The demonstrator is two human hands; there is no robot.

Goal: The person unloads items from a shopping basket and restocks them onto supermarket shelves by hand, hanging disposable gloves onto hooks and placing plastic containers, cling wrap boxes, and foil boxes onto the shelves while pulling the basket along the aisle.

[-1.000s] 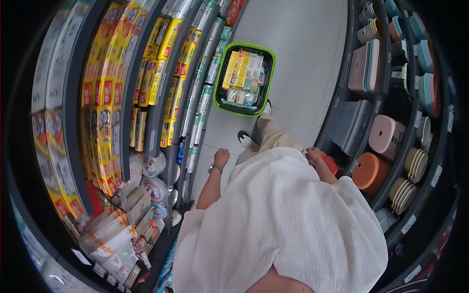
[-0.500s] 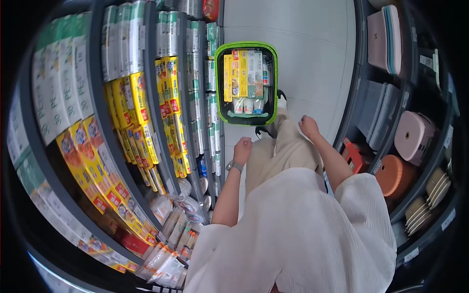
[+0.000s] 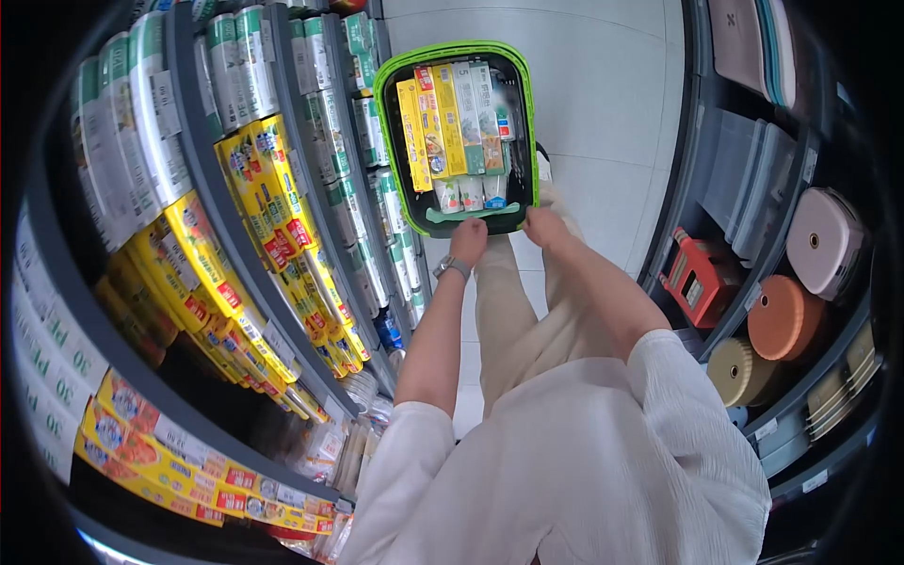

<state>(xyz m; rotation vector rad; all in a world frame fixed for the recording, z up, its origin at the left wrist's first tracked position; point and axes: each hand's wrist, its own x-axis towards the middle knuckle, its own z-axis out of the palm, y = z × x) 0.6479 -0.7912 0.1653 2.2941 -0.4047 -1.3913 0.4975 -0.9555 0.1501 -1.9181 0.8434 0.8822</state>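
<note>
The basket point(image 3: 384, 141) lies at 12 o'clock, holding yellow boxes point(image 3: 431, 127) and, towards its 6 o'clock, small packs point(image 3: 471, 194). The left hand point(image 3: 468, 239), curled nearly closed, meets the rim at 6 o'clock, its grip unclear; the right hand point(image 3: 546, 228) closes on the 5 o'clock corner. A red box point(image 3: 702, 285) sits at the view's 3 o'clock.

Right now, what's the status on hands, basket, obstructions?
Left hand and right hand at basket's near edge, grip unclear. Boxes inside. Shelves both sides; nothing seen blocking.
</note>
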